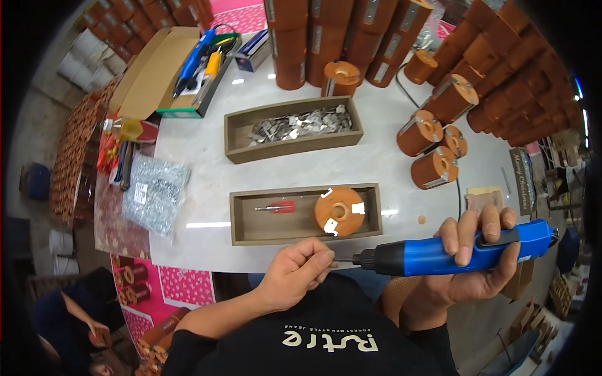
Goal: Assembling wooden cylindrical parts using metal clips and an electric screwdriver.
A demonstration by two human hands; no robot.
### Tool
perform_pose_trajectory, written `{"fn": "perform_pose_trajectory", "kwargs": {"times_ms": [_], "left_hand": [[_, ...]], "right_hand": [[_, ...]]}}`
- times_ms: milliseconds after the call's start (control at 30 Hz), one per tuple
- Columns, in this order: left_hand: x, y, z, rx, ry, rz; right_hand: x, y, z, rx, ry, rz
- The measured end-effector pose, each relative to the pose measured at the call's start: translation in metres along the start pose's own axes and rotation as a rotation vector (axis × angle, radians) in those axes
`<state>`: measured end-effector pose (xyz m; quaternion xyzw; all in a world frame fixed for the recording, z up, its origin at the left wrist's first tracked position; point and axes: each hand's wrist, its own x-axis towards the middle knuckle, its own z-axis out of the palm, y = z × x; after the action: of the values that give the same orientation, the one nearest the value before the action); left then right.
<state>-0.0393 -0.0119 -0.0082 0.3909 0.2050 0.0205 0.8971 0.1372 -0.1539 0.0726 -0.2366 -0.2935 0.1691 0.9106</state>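
My right hand (473,282) is wrapped round a blue electric screwdriver (420,255), held level with its black nose pointing left. The thin metal bit (342,259) reaches the closed thumb and fingers of my left hand (295,272), which pinch its tip. Whether a screw is in that pinch is hidden. Just beyond my hands, a round orange-brown wooden piece (348,222) with a centre hole rests in a shallow grey-brown tray (301,242). Shiny metal pieces sit around its top face. Left of it in the same tray lies a small screwdriver with a red handle (283,207).
A second tray (236,135) behind holds many small metal pieces. Wooden cylinders (419,133) with metal strips stand at the right, tall stacks (288,44) at the back. A bag of small metal parts (153,194) and an open tool box (150,69) lie left. Another person (69,313) sits lower left.
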Motion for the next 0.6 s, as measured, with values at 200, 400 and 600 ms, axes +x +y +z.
{"fn": "perform_pose_trajectory", "kwargs": {"times_ms": [200,400,600], "left_hand": [[-0.001,-0.003,-0.001,-0.012,0.016,-0.036],[0.004,-0.009,-0.004,-0.003,0.035,-0.04],[0.01,-0.007,-0.017,0.561,0.098,0.423]], "right_hand": [[-0.001,0.007,-0.005,-0.019,0.014,0.016],[-0.008,0.015,-0.002,-0.073,0.026,0.002],[0.003,0.009,-0.001,-0.071,0.002,0.019]]}}
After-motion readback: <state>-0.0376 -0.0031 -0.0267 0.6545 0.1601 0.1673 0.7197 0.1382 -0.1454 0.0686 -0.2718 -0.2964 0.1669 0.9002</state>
